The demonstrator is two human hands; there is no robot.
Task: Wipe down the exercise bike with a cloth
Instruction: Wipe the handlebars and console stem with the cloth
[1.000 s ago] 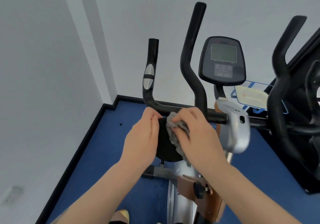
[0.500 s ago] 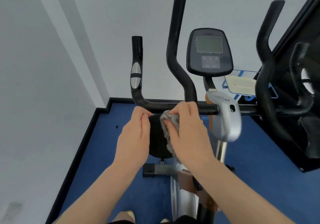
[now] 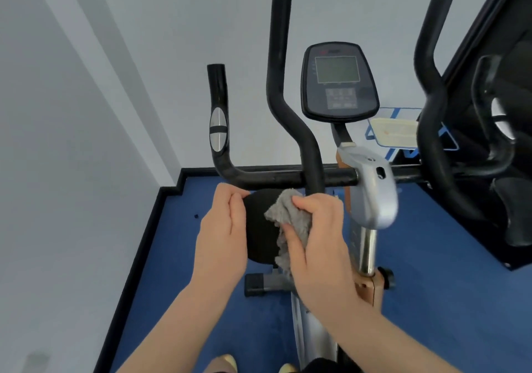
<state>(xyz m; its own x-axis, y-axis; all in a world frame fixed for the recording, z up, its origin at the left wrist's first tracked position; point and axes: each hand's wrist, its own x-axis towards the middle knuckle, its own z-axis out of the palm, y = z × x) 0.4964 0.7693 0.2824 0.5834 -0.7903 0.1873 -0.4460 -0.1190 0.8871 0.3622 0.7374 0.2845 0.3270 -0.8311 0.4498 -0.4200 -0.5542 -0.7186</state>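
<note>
Right hand gripping a bunched grey cloth against a round black pad below the exercise bike handlebar, left hand pinching the pad's left edge

Grey cloth, black handlebars, silver bracket, blue floor

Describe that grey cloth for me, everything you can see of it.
The grey fuzzy cloth looks soft, like microfibre, and is bunched into crumpled folds. The right hand grips it and presses it against the black round disc below the black handlebar. One ragged corner sticks out toward the left hand, not touching it.
</note>
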